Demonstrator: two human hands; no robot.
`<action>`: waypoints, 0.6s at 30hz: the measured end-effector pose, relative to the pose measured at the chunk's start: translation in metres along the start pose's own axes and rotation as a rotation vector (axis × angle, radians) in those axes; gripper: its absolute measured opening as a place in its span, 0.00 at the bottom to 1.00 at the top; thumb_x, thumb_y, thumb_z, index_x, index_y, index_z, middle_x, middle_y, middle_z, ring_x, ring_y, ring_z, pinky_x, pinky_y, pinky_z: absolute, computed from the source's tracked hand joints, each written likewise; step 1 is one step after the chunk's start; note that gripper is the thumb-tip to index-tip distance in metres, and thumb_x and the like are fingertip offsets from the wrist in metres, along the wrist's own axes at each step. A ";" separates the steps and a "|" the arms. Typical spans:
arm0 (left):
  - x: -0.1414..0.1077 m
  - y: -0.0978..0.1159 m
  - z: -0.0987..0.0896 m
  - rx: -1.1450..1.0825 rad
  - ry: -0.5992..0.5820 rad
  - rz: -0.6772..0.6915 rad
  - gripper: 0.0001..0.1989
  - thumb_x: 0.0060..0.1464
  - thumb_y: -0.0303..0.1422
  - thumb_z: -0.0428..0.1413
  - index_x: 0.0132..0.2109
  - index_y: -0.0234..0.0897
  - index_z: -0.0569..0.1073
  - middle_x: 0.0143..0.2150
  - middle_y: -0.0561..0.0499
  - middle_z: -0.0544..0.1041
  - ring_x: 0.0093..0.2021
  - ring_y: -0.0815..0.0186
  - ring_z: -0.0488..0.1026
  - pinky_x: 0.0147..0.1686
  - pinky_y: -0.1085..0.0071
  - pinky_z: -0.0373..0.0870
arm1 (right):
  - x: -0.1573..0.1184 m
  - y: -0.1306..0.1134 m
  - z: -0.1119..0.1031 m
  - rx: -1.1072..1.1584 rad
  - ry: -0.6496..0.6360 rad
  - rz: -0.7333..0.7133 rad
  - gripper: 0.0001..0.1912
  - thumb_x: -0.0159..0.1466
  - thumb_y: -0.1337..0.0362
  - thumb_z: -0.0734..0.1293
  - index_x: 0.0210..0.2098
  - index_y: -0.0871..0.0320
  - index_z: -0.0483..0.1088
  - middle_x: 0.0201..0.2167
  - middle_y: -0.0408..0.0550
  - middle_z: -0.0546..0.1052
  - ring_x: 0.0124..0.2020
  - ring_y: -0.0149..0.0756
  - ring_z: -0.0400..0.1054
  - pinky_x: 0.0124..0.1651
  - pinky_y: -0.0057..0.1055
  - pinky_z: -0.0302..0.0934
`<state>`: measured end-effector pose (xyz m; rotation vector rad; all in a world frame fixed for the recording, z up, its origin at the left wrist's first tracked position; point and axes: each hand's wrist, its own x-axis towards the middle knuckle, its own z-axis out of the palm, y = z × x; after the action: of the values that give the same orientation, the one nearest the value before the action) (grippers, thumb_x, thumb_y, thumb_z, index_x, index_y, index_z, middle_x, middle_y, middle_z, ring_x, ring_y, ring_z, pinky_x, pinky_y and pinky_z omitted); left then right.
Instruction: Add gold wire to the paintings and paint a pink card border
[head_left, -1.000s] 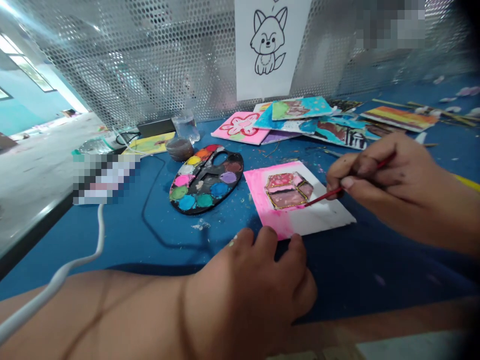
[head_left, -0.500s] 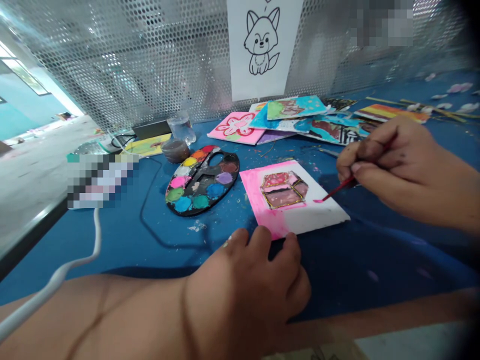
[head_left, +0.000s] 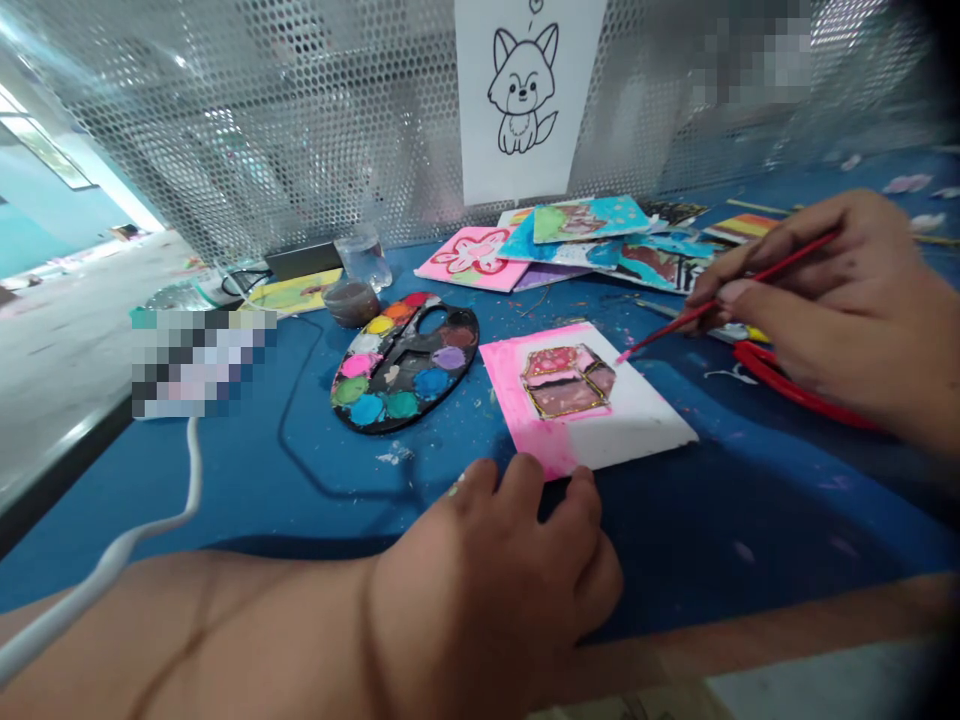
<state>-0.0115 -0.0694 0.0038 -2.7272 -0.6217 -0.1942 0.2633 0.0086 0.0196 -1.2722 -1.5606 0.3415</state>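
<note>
My right hand grips a slim red paintbrush. Its pink-tipped bristles are at the upper right side of the painted box, on or just above a small square canvas. Pink paint covers the canvas's left part, while its right part is white. In the middle sits a brown and pink box shape with gold outlines. My left hand rests at the canvas's near edge, fingers apart and bent, fingertips by the pink corner. Left of the canvas lies a black paint palette with several coloured wells.
Behind the palette stand a cup of murky water and a clear plastic cup. Several painted canvases are piled at the back. A fox drawing hangs on perforated metal. A red loop handle lies under my right hand. A white cable runs at left.
My right hand has moved the brush tip up and slightly left, from the white area to beside the painted box. The red loop handle now shows. My left hand stays nearly still.
</note>
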 end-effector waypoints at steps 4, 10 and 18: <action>0.000 0.000 -0.002 0.010 -0.063 0.004 0.12 0.64 0.42 0.55 0.47 0.41 0.75 0.61 0.48 0.74 0.42 0.55 0.74 0.29 0.62 0.71 | 0.005 -0.005 0.004 0.049 0.067 0.144 0.16 0.59 0.76 0.67 0.35 0.52 0.57 0.30 0.39 0.74 0.29 0.28 0.71 0.41 0.38 0.71; 0.000 0.002 -0.005 0.027 -0.068 0.000 0.11 0.66 0.38 0.53 0.49 0.40 0.76 0.62 0.48 0.75 0.43 0.55 0.75 0.31 0.62 0.73 | 0.013 0.004 0.021 0.294 0.183 0.321 0.17 0.56 0.78 0.65 0.35 0.53 0.56 0.30 0.39 0.74 0.30 0.32 0.75 0.40 0.38 0.74; 0.001 0.000 -0.002 0.001 -0.037 0.004 0.10 0.65 0.35 0.51 0.46 0.39 0.76 0.60 0.47 0.76 0.41 0.55 0.75 0.29 0.62 0.73 | 0.018 0.018 0.037 0.495 0.222 0.519 0.19 0.51 0.79 0.66 0.33 0.52 0.58 0.30 0.38 0.73 0.37 0.32 0.74 0.48 0.37 0.73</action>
<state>-0.0103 -0.0695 0.0058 -2.7368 -0.6260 -0.1421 0.2446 0.0449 0.0003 -1.2469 -0.8654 0.8296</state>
